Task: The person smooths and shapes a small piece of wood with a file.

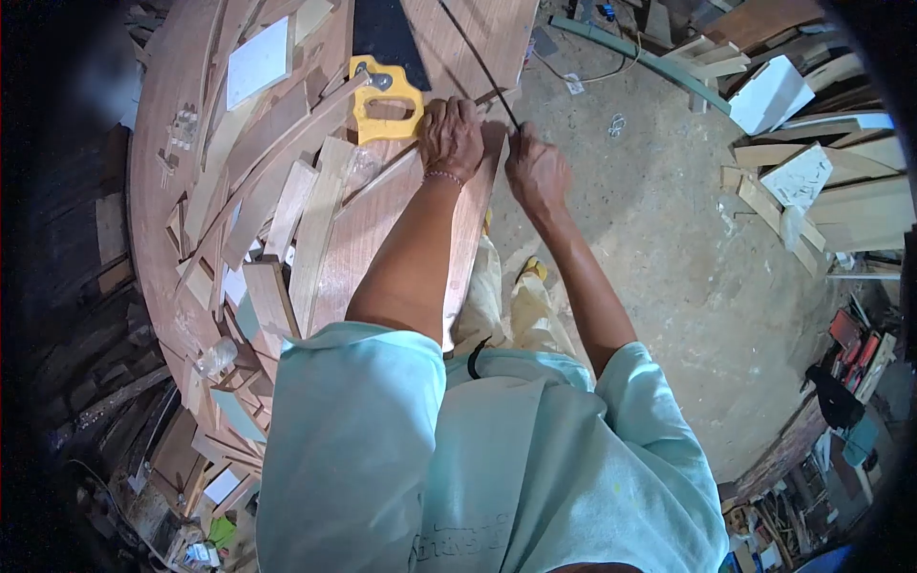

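Note:
My left hand point(451, 141), a beaded band at its wrist, is closed with curled fingers over a narrow wood strip point(384, 176) near the table's edge. The strip runs slantwise under this hand, which hides part of it. In my right hand point(538, 172), just past the edge, is one end of a long, thin dark tool point(475, 54). The tool stretches away over the table; its exact kind does not show. Beside my left hand lies a handsaw with a yellow handle point(387, 100) and a dark blade point(385, 33).
Wood offcuts point(287, 205) and a white board point(259, 62) cover the table's left side. A clear plastic bottle point(217, 356) lies among them. Scrap boards point(798, 181) are piled at the right of the concrete floor point(659, 248). A curved green strip point(642, 59) lies at the back.

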`<state>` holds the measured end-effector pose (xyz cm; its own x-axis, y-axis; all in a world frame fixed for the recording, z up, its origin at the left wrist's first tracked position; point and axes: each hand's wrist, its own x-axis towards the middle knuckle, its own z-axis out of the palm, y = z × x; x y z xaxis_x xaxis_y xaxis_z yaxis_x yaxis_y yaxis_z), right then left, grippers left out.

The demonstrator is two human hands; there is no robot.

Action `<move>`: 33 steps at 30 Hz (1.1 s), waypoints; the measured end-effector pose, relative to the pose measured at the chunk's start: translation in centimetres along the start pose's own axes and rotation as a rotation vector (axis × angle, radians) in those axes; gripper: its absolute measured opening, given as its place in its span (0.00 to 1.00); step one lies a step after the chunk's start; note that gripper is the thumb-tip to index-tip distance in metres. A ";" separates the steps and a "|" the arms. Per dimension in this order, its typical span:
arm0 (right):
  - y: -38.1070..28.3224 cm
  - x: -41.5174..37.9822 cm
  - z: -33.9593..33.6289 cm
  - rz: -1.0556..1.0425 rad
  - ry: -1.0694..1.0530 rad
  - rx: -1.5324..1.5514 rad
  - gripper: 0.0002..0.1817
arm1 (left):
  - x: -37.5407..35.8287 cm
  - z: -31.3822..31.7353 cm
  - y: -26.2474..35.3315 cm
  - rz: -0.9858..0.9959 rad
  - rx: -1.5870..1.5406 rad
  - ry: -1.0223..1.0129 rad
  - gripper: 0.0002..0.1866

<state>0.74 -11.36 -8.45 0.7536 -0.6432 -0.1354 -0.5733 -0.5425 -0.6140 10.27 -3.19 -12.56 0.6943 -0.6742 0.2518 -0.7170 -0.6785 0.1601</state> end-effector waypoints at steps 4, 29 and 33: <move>0.1 0.6 1.0 -0.053 -0.061 -0.018 0.15 | 0.2 0.5 -0.2 0.008 0.093 0.001 0.06; -0.7 1.5 1.8 -0.126 -0.026 0.002 0.19 | 0.1 0.2 -0.2 0.009 -0.016 -0.011 0.11; -0.5 1.7 2.1 -0.138 -0.016 -0.086 0.14 | 0.2 0.1 0.0 0.015 0.002 -0.019 0.11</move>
<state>3.03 -11.01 -10.03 0.8320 -0.5507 -0.0673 -0.4886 -0.6698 -0.5592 10.45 -3.34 -12.60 0.6846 -0.6897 0.2358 -0.7271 -0.6689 0.1546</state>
